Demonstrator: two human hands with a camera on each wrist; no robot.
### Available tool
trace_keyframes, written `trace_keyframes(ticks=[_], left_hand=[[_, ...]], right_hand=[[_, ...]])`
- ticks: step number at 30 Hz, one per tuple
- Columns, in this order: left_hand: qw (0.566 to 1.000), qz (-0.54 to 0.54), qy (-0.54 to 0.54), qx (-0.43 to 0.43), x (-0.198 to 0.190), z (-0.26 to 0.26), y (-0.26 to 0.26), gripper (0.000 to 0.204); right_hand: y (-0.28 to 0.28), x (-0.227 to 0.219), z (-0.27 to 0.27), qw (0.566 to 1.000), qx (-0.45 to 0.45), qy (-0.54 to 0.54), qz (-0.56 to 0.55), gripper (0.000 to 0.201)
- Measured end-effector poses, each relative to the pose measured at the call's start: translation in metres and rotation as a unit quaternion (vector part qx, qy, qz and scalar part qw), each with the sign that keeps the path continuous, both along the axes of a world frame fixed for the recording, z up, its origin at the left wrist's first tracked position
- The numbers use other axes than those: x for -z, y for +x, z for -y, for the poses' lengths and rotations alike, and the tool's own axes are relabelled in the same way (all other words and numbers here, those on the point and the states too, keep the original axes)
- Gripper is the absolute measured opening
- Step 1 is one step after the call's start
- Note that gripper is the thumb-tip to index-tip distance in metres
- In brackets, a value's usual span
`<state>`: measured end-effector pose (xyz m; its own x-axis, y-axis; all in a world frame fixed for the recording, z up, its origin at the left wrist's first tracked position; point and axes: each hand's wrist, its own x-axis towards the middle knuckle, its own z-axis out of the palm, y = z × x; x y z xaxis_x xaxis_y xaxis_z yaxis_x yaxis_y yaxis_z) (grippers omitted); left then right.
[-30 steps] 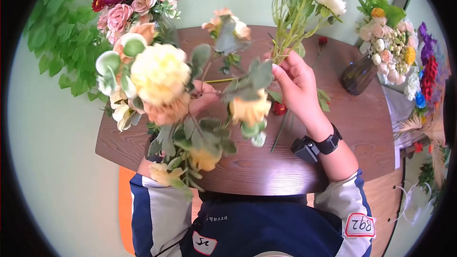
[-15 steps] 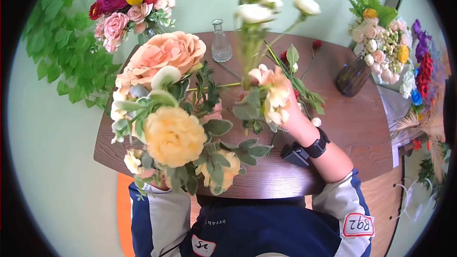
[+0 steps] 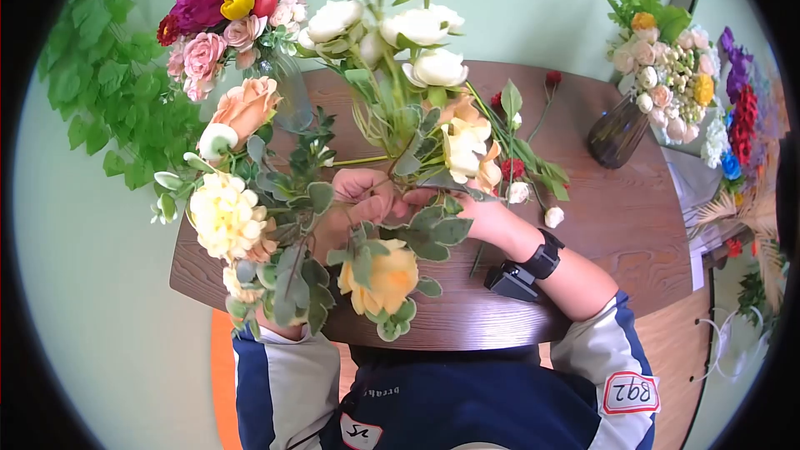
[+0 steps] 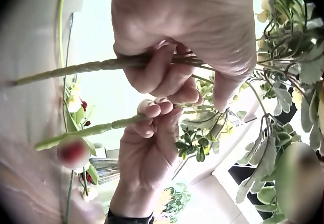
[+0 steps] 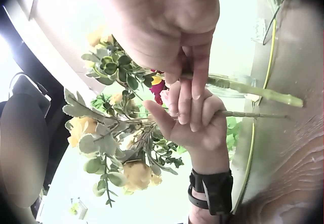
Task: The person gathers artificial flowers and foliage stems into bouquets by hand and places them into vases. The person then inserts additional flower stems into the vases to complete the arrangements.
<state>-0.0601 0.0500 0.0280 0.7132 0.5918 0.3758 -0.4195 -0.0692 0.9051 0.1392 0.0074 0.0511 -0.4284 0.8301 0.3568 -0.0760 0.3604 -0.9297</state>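
My left hand (image 3: 362, 197) grips the stem (image 4: 76, 71) of a spray of artificial peach and yellow flowers (image 3: 225, 215) with grey-green leaves. The blooms spread over the left forearm in the head view. Close beside it, my right hand (image 3: 487, 218) pinches the thicker green stem (image 5: 258, 91) of some white flowers (image 3: 437, 67), which stand up beyond the hands. Both stems run nearly side by side in the wrist views, their lower ends sticking out past the fingers. From the head, leaves and a cream bloom partly cover the right fingers.
On the brown table (image 3: 617, 258), red and white flowers with long stems (image 3: 525, 154) lie right of the hands. A dark vase (image 3: 618, 133) of pale flowers stands at the right; a glass vase (image 3: 290, 92) with a pink and purple bouquet stands at the back left.
The right hand has come left and nearer the body with the white flowers, to beside the left hand. The peach and yellow spray has turned and shifted somewhat in the left hand's hold.
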Motion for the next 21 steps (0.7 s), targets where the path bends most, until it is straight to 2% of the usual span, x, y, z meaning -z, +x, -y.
trace_keyframes(ticks=[1,2,3,4,5,6,7,9,10,11,13,14,18,21], left_hand=[[0.998,-0.011,-0.063,-0.014,-0.003,0.004,-0.001,0.031],[0.996,0.008,-0.092,0.006,-0.001,0.004,-0.001,0.026],[0.996,0.008,-0.092,0.005,0.002,0.004,-0.001,0.026],[0.997,-0.017,-0.061,-0.049,0.005,0.005,0.000,0.029],[0.993,-0.042,-0.029,-0.103,0.010,0.005,0.001,0.036],[0.994,-0.043,-0.015,-0.097,0.016,0.003,-0.001,0.037],[0.994,-0.043,-0.016,-0.097,0.022,0.004,-0.001,0.037],[0.971,-0.063,-0.156,-0.173,0.032,0.007,-0.001,0.024],[0.983,-0.062,-0.097,-0.146,0.032,0.004,0.001,0.028],[0.983,-0.062,-0.096,-0.146,0.030,0.002,0.002,0.028],[0.996,-0.011,0.003,-0.089,0.025,0.002,0.004,0.034],[0.998,-0.032,0.011,-0.061,0.031,-0.003,0.000,0.042],[0.997,0.010,-0.011,-0.082,0.026,0.008,0.008,0.042],[0.996,0.030,-0.055,-0.056,0.026,0.007,0.003,0.038]], right_hand=[[0.000,0.005,-0.004,0.997,0.006,0.068,0.034,0.034],[0.003,0.018,-0.010,0.972,0.043,0.189,0.134,0.036],[0.003,0.016,-0.008,0.972,0.042,0.189,0.134,0.036],[0.003,0.010,-0.005,0.995,-0.017,0.053,0.078,0.037],[0.003,0.008,-0.002,0.993,-0.074,-0.086,0.020,0.037],[-0.008,0.018,-0.011,0.992,0.009,0.120,0.033,0.041],[-0.004,0.023,-0.012,0.992,0.008,0.120,0.033,0.041],[0.005,0.029,-0.012,0.987,-0.086,0.059,-0.123,0.049],[0.006,0.023,-0.009,0.987,-0.087,0.059,-0.123,0.049],[0.007,0.018,-0.007,0.989,-0.075,0.062,-0.109,0.048],[0.008,0.008,0.000,0.993,-0.052,0.067,-0.082,0.044],[0.009,0.004,0.003,0.994,-0.040,0.069,-0.069,0.043],[0.008,-0.006,0.020,0.997,0.005,0.078,-0.015,0.036],[0.000,0.021,0.002,0.999,-0.006,0.021,-0.047,0.034]])
